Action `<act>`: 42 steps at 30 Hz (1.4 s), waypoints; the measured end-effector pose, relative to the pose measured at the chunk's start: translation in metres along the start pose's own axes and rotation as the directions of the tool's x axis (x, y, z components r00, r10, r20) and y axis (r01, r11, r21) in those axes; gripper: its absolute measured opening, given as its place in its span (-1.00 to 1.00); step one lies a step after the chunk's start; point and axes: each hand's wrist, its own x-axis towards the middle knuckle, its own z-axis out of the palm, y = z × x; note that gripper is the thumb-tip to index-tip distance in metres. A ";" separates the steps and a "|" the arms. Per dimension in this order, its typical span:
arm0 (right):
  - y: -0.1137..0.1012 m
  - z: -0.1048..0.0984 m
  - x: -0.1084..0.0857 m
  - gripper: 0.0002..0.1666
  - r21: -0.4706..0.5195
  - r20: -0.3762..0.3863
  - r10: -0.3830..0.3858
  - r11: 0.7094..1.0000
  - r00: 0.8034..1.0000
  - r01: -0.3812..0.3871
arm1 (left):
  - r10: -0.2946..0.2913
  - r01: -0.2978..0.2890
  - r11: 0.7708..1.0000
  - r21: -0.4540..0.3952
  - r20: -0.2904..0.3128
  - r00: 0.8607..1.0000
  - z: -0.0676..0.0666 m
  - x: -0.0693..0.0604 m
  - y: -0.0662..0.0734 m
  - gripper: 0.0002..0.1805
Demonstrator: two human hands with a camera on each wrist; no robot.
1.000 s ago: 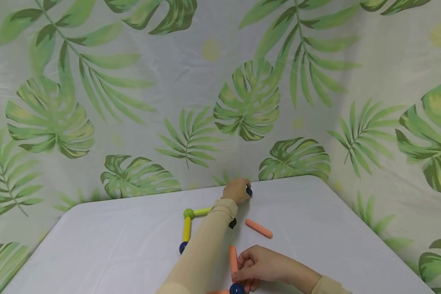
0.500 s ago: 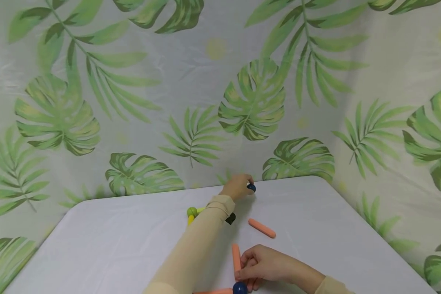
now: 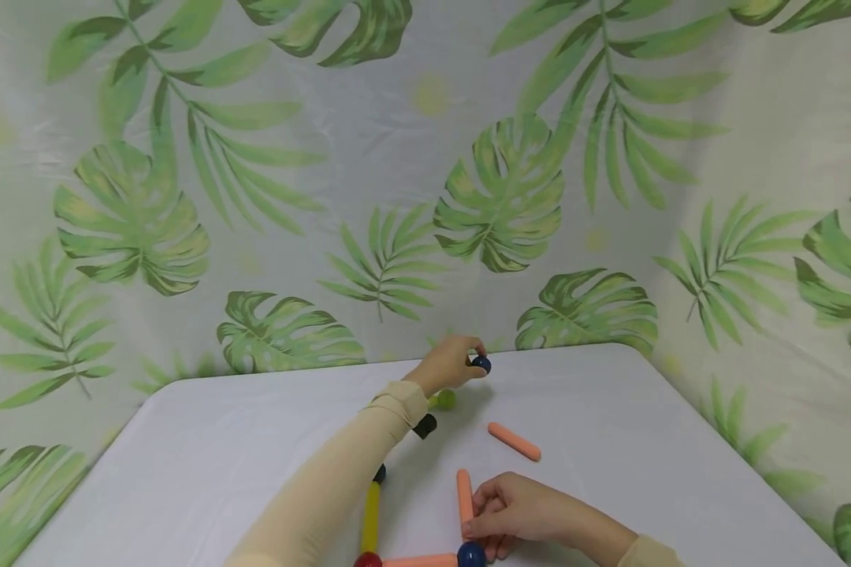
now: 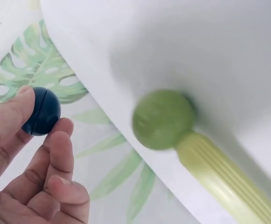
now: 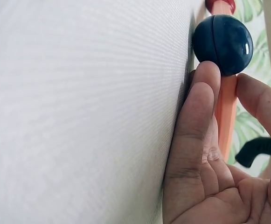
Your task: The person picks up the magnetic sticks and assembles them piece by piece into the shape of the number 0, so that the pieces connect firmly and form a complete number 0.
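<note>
At the far side of the table, my left hand [image 3: 445, 364] pinches a dark blue ball [image 4: 45, 112] between thumb and fingers, held above the surface. A green ball [image 4: 164, 119] joined to a yellow-green rod [image 4: 228, 177] lies below it. Near the front, my right hand [image 3: 521, 512] pinches an orange rod [image 3: 465, 500] close to where it meets another dark blue ball [image 5: 223, 45]. From that ball a second orange rod [image 3: 420, 561] runs left to a red ball [image 3: 368, 560]. A yellow rod [image 3: 371, 520] extends from the red ball to a dark ball [image 3: 379, 473], partly hidden by my left sleeve.
A loose orange rod [image 3: 514, 441] lies right of centre on the white-covered table [image 3: 645, 449]. My left forearm [image 3: 319, 480] crosses over part of the joined rods. A leaf-patterned cloth [image 3: 397, 181] hangs behind the table.
The view has turned slightly left. My left hand, still holding the ball, has shifted a little left, uncovering a green ball beneath it. My right hand keeps its grip on the orange rod.
</note>
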 end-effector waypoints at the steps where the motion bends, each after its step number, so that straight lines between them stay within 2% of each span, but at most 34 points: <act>1: 0.001 0.000 0.000 -0.82 -0.004 -0.004 0.007 1.000 1.000 -0.007 | 0.000 0.000 1.000 -0.009 0.003 1.000 -0.001 -0.002 -0.002 -0.66; 8: 0.002 -0.003 -0.003 -0.79 -0.006 -0.015 0.014 1.000 1.000 -0.014 | 0.030 -0.028 0.998 -0.056 0.026 0.999 -0.005 -0.017 -0.010 -0.69; 14: 0.002 -0.003 -0.003 -0.80 0.012 0.002 -0.001 1.000 1.000 0.001 | 0.024 -0.019 0.992 -0.127 0.038 0.999 -0.010 -0.033 -0.011 -0.67; 23: 0.001 -0.001 0.001 -0.80 0.010 0.009 -0.005 1.000 1.000 0.004 | 0.077 -0.075 0.993 -0.089 0.027 0.997 -0.023 -0.061 -0.014 -0.68; 27: 0.000 0.000 0.002 -0.80 0.010 0.007 0.006 1.000 1.000 -0.007 | 0.109 -0.106 0.992 -0.075 0.040 0.993 -0.026 -0.073 -0.015 -0.68; 42: 0.000 -0.001 0.001 -0.78 -0.007 0.005 0.019 1.000 1.000 -0.019 | 0.076 -0.067 0.994 -0.084 0.102 0.992 -0.025 -0.102 -0.025 -0.70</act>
